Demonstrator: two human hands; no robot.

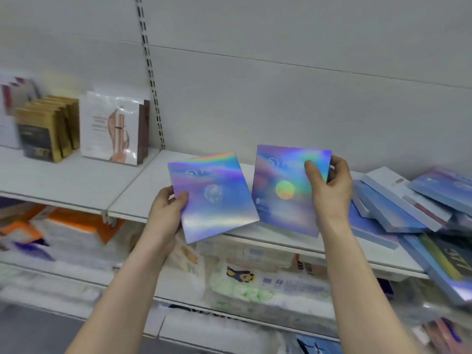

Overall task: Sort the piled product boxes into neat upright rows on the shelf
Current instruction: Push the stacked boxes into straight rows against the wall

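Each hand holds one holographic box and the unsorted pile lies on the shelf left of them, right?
No: the head view shows the pile on the shelf to the right of the hands. Each hand does hold one: left hand the left box, right hand the right box.

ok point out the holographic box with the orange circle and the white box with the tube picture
holographic box with the orange circle [285, 190]: head view, on the circle
white box with the tube picture [109, 129]: head view, front face

two holographic boxes [214, 195] [286, 190] held tilted | blue boxes [398, 208] piled on shelf [143, 185]
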